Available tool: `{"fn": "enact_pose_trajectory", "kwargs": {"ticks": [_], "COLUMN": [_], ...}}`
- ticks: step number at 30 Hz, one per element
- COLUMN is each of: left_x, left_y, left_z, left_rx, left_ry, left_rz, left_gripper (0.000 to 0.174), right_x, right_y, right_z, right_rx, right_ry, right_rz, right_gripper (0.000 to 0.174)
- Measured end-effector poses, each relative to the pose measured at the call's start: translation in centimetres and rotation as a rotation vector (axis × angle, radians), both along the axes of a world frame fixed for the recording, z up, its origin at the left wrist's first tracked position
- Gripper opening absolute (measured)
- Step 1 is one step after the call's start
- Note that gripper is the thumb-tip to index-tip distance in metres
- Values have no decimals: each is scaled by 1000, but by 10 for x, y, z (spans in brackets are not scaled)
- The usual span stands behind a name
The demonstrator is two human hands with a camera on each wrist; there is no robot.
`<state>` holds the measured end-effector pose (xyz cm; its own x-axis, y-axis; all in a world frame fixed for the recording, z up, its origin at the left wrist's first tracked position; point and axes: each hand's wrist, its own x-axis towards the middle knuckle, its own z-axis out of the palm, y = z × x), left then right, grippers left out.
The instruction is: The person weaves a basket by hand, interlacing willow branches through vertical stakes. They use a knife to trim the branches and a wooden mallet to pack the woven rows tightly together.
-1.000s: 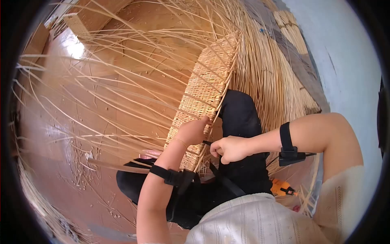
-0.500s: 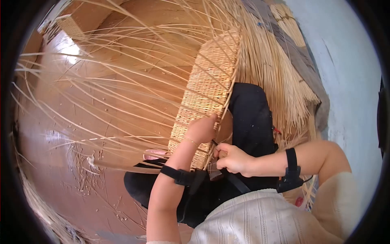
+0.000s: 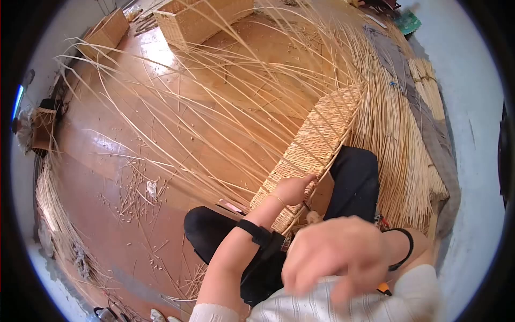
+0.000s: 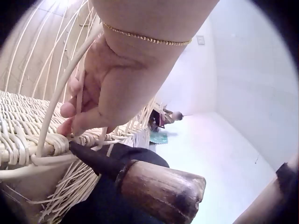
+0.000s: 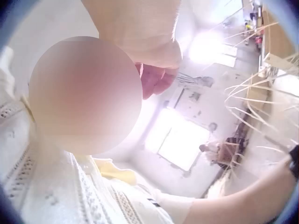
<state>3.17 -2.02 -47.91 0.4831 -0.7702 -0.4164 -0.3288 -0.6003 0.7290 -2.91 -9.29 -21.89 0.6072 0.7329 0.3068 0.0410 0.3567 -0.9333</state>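
Note:
A woven wicker panel with long loose canes fanning out slants across the lap in the head view. My left hand lies over its near part and grips its right edge. In the left wrist view the left hand has curled fingers, a cane runs between them, and the fingertips press at the rim. An awl with a worn wooden handle sticks by its dark spike into the weave close to those fingertips. My right hand, blurred, is raised near the head camera, fingers loosely bent and holding nothing.
A thick bundle of canes lies along the right beside a grey cloth. Wicker boxes stand at the back. Cane offcuts litter the floor at left. A pale wall rises at right.
My right hand has let go of the awl and come up toward the head; the awl stays stuck in the weave. The left hand keeps its place on the panel. The head view has shifted.

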Motion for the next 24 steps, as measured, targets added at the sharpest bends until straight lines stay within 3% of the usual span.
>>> {"fn": "enact_pose_trajectory", "kwargs": {"ticks": [1,3,4,6,10,13,18,21,24], "left_x": [0,1,2,2,3,5,7,7,8], "left_y": [-1,-1,-2,-3,-7,-9,-12,-13,-15], "left_z": [-3,0,4,2,-1,15,19,17,23], "left_rx": [-8,-7,8,-8,13,73,84,86,108], "left_ry": [-26,-59,-44,-47,3,76,157,147,186], "left_rz": [5,6,5,-8,-12,-7,5,7,24], "left_gripper": [73,73,73,75,76,76,76,76,74], "right_x": [-3,-9,-15,-37,-58,-60,-60,-63,-58], "right_y": [9,12,24,50,20,6,-35,-42,-51], "right_z": [12,28,25,15,19,17,16,7,-3], "right_rx": [127,290,299,707,743,942,842,885,917], "right_ry": [-102,-144,-153,-239,-99,-90,-125,-19,-141], "right_rz": [-41,10,5,-443,-349,-467,-477,-521,-522], "right_gripper": [17,33,33,32,35,37,38,37,37]}}
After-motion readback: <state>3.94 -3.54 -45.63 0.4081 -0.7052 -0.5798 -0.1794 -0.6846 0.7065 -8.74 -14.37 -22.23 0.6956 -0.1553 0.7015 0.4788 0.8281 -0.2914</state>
